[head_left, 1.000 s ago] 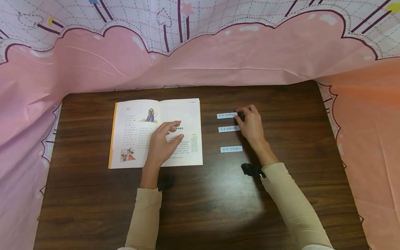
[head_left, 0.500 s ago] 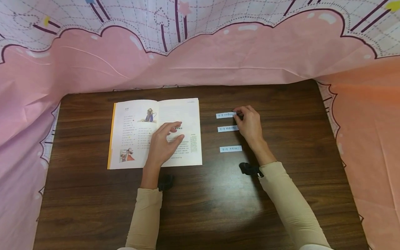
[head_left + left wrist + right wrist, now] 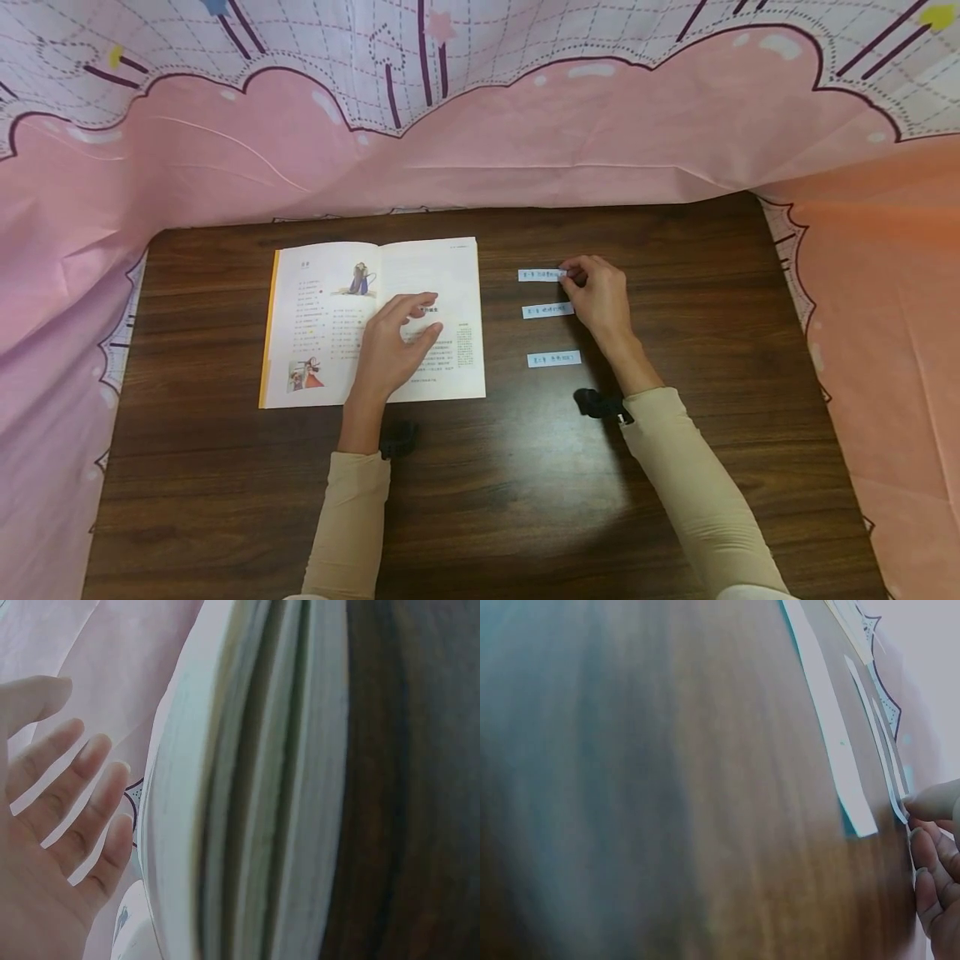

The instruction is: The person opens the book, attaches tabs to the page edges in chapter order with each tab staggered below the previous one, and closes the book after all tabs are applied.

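Three paper strips with handwritten characters lie in a column right of the open book (image 3: 442, 267). At the right end of the top paper strip (image 3: 538, 275), my right hand (image 3: 600, 296) has its thumb and fingertips closed on the paper; its wrist lies beside the middle strip (image 3: 545, 311). The bottom strip (image 3: 553, 359) is the nearest to me and shows large in the right wrist view. Over the book's right page, my left hand (image 3: 393, 346) holds nothing, its fingers relaxed and apart. The left wrist view shows this hand beside the thick edge of the book's pages (image 3: 300, 787).
The dark wooden table (image 3: 480, 517) carries the book and strips. A pink patterned curtain (image 3: 480, 150) hangs along its back and both sides. Black wrist cameras (image 3: 597, 405) sit under both wrists.
Both hands hold nearly the same place. The top strip and the right hand have shifted very slightly left, and the strip lies a little straighter.
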`<state>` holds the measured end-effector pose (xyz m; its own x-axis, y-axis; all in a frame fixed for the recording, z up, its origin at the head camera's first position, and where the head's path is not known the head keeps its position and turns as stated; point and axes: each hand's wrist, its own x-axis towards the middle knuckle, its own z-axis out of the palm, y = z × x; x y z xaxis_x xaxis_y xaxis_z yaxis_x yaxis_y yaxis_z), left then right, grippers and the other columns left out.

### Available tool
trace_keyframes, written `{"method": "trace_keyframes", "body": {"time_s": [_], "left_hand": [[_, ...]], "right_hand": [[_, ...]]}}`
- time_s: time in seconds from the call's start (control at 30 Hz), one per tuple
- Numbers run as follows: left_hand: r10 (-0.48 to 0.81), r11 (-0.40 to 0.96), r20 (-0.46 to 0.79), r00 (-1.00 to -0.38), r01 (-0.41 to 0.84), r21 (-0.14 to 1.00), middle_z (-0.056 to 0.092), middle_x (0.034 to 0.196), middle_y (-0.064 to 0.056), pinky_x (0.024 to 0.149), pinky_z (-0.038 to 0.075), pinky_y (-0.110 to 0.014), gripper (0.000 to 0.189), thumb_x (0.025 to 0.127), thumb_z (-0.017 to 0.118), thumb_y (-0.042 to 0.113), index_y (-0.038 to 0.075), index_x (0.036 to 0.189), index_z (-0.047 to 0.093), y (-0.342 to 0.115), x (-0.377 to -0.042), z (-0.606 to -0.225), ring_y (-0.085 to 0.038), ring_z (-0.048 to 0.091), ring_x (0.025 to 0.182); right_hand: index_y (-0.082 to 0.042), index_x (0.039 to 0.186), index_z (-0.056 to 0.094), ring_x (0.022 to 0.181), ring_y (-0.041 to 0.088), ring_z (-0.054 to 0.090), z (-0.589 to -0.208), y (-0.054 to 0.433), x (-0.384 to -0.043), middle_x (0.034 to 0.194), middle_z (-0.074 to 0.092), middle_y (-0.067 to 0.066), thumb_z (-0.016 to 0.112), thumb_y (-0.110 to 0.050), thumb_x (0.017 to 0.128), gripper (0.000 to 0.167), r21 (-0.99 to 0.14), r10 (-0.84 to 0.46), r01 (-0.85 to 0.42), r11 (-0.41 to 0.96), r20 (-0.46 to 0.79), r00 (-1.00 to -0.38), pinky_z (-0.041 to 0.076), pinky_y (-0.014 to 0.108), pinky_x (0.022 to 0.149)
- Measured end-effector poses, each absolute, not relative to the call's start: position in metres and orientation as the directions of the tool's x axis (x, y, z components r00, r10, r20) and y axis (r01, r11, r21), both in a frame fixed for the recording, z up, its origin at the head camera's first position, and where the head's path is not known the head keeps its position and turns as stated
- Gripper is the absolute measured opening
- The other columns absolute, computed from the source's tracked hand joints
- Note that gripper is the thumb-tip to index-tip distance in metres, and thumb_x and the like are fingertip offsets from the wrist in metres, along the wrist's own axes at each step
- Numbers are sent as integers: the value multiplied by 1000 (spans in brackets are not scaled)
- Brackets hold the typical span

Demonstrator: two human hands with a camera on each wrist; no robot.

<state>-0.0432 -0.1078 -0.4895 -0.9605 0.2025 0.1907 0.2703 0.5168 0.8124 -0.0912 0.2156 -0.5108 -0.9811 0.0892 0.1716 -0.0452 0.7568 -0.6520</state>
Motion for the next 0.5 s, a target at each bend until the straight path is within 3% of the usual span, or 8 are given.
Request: {"method": "trace_keyframes", "body": {"time_s": [0.5], "left_hand": [[204,506,196,-959,275,818,68,122,0,87,51,-40,41,88,76,14,16,128,67,-104,-48,-490,-18,65,102]], "right_hand": [[-5,93,76,78,20,66,-513,223,-91,83,70,6,76,-6,85,7,-678,104,-66,732,208,-973,48,35,71]]}}
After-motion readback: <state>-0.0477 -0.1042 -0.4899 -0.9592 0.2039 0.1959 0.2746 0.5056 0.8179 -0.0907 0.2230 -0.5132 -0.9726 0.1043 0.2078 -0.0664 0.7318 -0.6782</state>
